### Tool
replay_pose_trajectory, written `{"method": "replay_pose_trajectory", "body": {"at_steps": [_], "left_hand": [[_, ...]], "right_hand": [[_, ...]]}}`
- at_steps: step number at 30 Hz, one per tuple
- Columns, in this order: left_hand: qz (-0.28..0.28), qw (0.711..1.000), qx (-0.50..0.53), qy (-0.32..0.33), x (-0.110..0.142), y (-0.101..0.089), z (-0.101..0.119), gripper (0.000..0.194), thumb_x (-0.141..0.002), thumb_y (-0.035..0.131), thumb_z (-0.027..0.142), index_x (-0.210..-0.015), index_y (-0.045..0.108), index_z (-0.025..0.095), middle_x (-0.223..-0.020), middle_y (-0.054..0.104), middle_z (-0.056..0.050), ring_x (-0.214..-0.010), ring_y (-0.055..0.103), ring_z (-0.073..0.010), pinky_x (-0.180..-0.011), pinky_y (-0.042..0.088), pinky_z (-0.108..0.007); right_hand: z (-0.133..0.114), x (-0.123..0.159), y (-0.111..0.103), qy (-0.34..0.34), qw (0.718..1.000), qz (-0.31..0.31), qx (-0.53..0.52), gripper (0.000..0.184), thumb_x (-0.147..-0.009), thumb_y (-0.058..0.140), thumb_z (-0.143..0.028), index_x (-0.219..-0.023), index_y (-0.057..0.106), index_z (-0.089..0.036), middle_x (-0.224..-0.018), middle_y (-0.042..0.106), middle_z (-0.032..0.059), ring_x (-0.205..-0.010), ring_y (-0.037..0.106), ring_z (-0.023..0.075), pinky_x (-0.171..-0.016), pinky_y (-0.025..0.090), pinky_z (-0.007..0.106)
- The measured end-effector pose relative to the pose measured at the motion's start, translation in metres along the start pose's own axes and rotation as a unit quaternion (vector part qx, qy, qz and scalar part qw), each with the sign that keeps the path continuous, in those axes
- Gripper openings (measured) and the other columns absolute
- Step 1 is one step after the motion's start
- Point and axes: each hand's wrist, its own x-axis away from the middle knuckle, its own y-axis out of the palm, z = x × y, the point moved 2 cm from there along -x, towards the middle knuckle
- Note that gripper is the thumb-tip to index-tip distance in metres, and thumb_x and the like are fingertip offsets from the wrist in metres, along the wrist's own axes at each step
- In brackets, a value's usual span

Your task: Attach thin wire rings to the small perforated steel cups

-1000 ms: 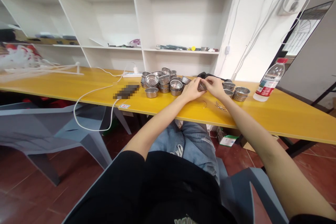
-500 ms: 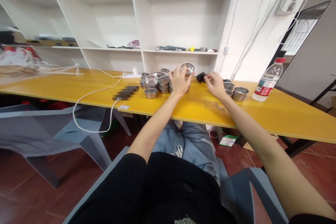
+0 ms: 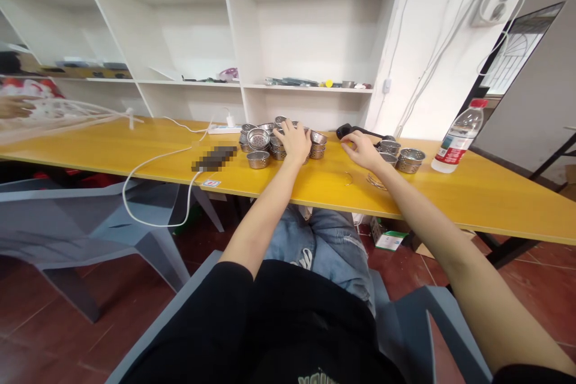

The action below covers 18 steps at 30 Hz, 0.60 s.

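Observation:
My left hand (image 3: 296,143) is over a cluster of small perforated metal cups (image 3: 258,139), fingers apart and curved down onto the middle ones; its fingertips are partly hidden. Just right of it, a tilted perforated cup (image 3: 318,138) rests on top of other cups. My right hand (image 3: 361,150) hovers above the table, thumb and fingers pinched together; whatever is between them is too small to make out. Below it lie thin curved metal wires (image 3: 376,182) and a single curved wire (image 3: 348,178). More perforated cups (image 3: 410,160) stand to the right of that hand.
On the yellow table (image 3: 477,210) stands a water bottle (image 3: 459,137) at the right. A black object (image 3: 348,130) lies behind my right hand. Left of the cups are a blurred-out dark device (image 3: 215,158) and a white cable (image 3: 130,183). White shelves (image 3: 310,30) rise behind.
My left hand has let go of a perforated cup, now tilted on the stack, and moved left and down onto the cluster. My right hand has shifted slightly left and down, still pinched.

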Motion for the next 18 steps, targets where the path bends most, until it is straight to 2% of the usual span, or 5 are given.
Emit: {"method": "replay_pose_trajectory", "body": {"at_steps": [3,7,12,18], "left_hand": [[-0.021,0.999,-0.046,-0.014,0.002,-0.002,0.002,0.046,-0.111,0.044,0.039,-0.143,0.067,0.015,-0.174,0.046,-0.025,-0.160,0.039,-0.0416,-0.132,0.024,-0.073],[-0.027,0.997,-0.068,-0.005,0.001,0.000,0.002,0.052,-0.112,0.038,0.040,-0.149,0.064,0.015,-0.179,0.041,-0.025,-0.165,0.036,-0.0408,-0.134,0.021,-0.076],[-0.018,0.998,-0.050,0.020,0.000,0.004,0.002,0.054,-0.112,0.032,0.033,-0.155,0.061,0.018,-0.180,0.042,-0.021,-0.166,0.039,-0.0368,-0.135,0.017,-0.079],[-0.008,0.999,-0.021,0.034,0.001,0.005,0.004,0.055,-0.109,0.032,0.022,-0.152,0.066,0.020,-0.175,0.050,-0.018,-0.164,0.044,-0.0354,-0.135,0.011,-0.083]], "right_hand": [[0.002,0.000,0.001,0.008,1.000,-0.014,0.011,0.027,-0.101,0.060,-0.035,-0.108,0.077,-0.016,-0.113,0.068,0.0141,-0.075,0.061,0.0212,-0.090,0.055,0.043],[0.008,0.000,0.003,0.034,0.999,-0.021,0.022,0.026,-0.100,0.061,-0.033,-0.106,0.078,-0.015,-0.113,0.068,0.0145,-0.075,0.061,0.0217,-0.092,0.056,0.044],[0.016,0.000,0.005,0.059,0.997,-0.031,0.040,0.023,-0.098,0.063,-0.029,-0.101,0.079,-0.014,-0.109,0.069,0.0149,-0.078,0.061,0.0228,-0.094,0.055,0.044],[0.013,0.000,0.006,0.066,0.996,-0.044,0.049,0.023,-0.098,0.062,-0.027,-0.101,0.080,-0.013,-0.108,0.071,0.0150,-0.082,0.063,0.0229,-0.093,0.055,0.040]]}}
